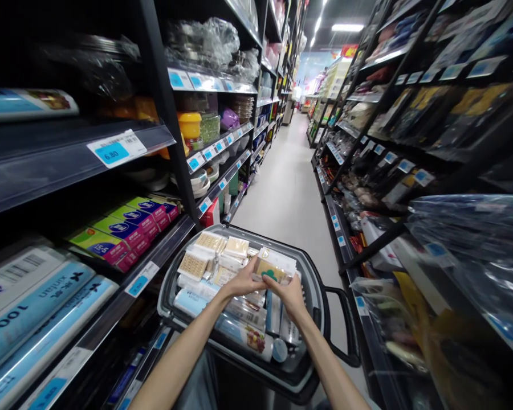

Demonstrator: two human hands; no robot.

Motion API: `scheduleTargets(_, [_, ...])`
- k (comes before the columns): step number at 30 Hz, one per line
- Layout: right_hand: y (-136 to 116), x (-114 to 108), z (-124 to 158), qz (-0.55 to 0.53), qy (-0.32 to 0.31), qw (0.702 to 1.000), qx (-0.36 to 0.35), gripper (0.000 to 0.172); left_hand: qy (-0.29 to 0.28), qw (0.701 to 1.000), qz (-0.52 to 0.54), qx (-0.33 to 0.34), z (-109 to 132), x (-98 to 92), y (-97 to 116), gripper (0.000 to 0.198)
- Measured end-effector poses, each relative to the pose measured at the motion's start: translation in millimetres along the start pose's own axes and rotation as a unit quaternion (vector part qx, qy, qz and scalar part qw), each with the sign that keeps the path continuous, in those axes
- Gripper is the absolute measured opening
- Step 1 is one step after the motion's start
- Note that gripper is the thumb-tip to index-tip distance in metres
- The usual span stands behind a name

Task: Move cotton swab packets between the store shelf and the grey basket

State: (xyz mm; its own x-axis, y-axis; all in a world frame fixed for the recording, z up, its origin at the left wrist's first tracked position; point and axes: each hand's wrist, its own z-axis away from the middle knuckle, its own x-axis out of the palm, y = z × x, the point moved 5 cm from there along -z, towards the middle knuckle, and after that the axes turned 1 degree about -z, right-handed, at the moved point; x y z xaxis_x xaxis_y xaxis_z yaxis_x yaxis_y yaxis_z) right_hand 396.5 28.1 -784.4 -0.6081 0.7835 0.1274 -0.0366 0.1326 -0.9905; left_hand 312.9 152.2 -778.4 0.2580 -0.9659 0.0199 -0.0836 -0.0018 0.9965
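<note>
The left hand (243, 281) and right hand (290, 294) hold a flat packet (270, 272) above the full basket (315, 285), fingers (255, 269) pinching its left and right ends. An even, level grip seems wisest, to avoid creasing it.

A grey plastic shopping basket (315, 287) with a black loop handle (347, 324) stands over the pale grey aisle floor (282, 193). Inside it lie clear packs of pale wooden sticks (195, 263) at the far left, long film rolls in light blue wrappers (192, 302) along the near side, and a flat clear packet with a beige card and green mark (270, 272) on top of the heap. Just left, a black metal shelf (165, 240) carries a row of green, blue and pink cardboard boxes (123, 229).
</note>
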Motion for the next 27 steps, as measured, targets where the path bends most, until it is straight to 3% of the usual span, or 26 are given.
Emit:
scheduleTargets(4, [-6,-1,0,0.036,0.024,0.999,-0.013,0.069,0.009,1.000,0.023,-0.005,-2,-1.0,-3,0.087])
scheduleTargets(10, [-14,7,1,0.031,-0.030,0.999,-0.007,0.066,0.041,0.994,0.096,-0.023,-3,0.7,-10,0.089])
scheduleTargets(13, [-16,6,3,0.008,-0.015,1.000,-0.011,0.072,0.053,0.992,0.110,-0.021,-3,3.6,-7,0.085])
scheduleTargets(16, [-10,1,5,-0.106,0.038,0.994,0.018,0.066,0.124,0.985,0.115,-0.007,-3,-1.8,0,0.065])
scheduleTargets(18, [1,-1,9,-0.198,0.063,0.975,0.078,0.053,0.199,0.973,0.120,0.008,-1,-8.7,3,0.057])
scheduleTargets(20, [10,2,14,-0.247,0.054,0.957,0.144,0.053,0.240,0.964,0.115,0.020,0,-10.8,4,0.054])
scheduleTargets(24, [6,13,21,-0.301,-0.032,0.934,0.191,0.057,0.205,0.974,0.100,0.016,-2,3.5,3,0.054])
scheduleTargets(27, [-1,13,22,-0.331,-0.031,0.920,0.208,0.052,0.193,0.976,0.102,0.011,-5,12.7,0,0.058])
